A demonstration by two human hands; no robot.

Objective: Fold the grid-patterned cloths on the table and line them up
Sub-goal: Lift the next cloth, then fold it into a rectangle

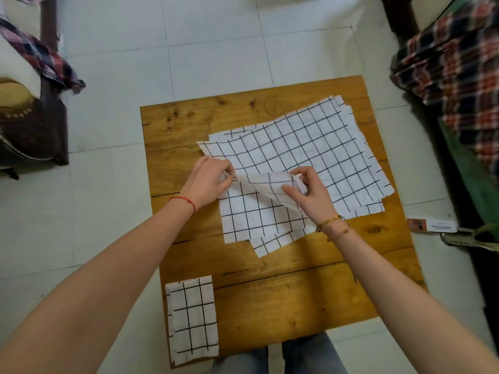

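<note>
Several white cloths with a black grid lie overlapped in a flat pile (305,147) on the wooden table (270,287). The top cloth's near-left part (266,182) is lifted and turned over. My left hand (209,179) pinches its edge at the left. My right hand (307,191) pinches the raised fold a little to the right. One folded grid cloth (193,318) lies as a narrow rectangle at the table's near-left corner, apart from both hands.
The table stands on a pale tiled floor (210,44). A plaid cloth (459,66) covers furniture at the right. Another plaid cloth (46,58) hangs over dark furniture at the left. My knees show below the table's near edge.
</note>
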